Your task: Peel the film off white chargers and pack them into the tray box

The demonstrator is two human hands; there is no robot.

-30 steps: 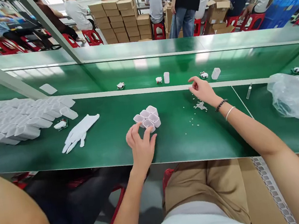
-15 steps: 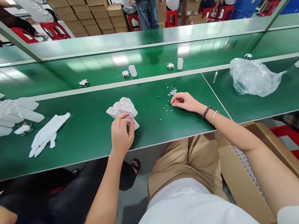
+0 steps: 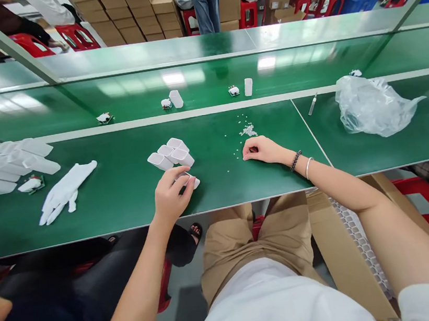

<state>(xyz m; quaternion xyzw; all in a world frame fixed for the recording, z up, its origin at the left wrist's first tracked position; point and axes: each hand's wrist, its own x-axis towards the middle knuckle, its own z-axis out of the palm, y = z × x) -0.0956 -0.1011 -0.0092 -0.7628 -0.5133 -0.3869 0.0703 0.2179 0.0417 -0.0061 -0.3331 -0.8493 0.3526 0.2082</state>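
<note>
My left hand (image 3: 174,193) pinches a white plastic housing (image 3: 196,182) close to the table's front edge; the fingers cover most of it. Just beyond, several more hollow white housings (image 3: 183,157) lie side by side with their open ends facing me. Over to the right, my right hand (image 3: 264,150) rests low on the green surface, thumb and fingertips pressed together. Whatever may be between those fingertips is too small to make out. A little pile of tiny white pieces (image 3: 249,130) lies just past it, with loose ones scattered around.
At left are a white glove (image 3: 69,193), stacked white housings (image 3: 5,167) and a small board (image 3: 31,184). A clear plastic bag (image 3: 377,105) and a small tube (image 3: 312,105) lie at right. Boards and housings (image 3: 248,87) stand on the far strip. A person sits close at my left.
My left hand has drawn one housing slightly towards me, apart from the group. My right hand has shifted a little back from the pile. Items on the far strip have moved left.
</note>
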